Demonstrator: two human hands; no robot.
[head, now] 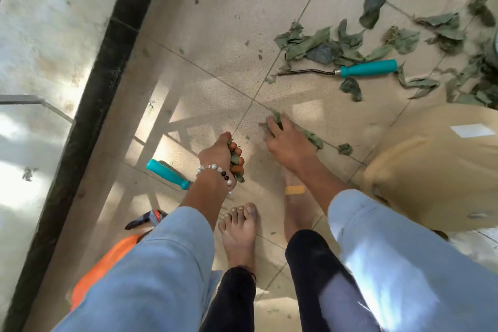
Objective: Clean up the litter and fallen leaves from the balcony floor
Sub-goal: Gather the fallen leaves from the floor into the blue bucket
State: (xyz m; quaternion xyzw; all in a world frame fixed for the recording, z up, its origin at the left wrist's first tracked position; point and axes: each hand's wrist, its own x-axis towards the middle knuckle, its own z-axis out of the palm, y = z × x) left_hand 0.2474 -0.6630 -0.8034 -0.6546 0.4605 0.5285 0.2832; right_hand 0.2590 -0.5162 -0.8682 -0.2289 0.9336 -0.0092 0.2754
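Observation:
My left hand (pixel 218 155), with a bead bracelet on the wrist, is closed around a bunch of green leaves (pixel 235 160) just above the beige tiled floor (pixel 215 67). My right hand (pixel 284 140) lies flat on the floor, fingers spread over a few fallen leaves (pixel 314 139). Many more dry green leaves (pixel 318 43) are scattered across the tiles at the upper right.
A teal-handled garden tool (pixel 367 69) lies among the leaves; another teal handle (pixel 168 174) lies left of my left wrist. A tan bag or box (pixel 436 170) sits at the right. My bare feet (pixel 239 234) stand below my hands. A black kerb (pixel 105 62) and white wall (pixel 51 21) run along the left. Something orange (pixel 102 261) lies at lower left.

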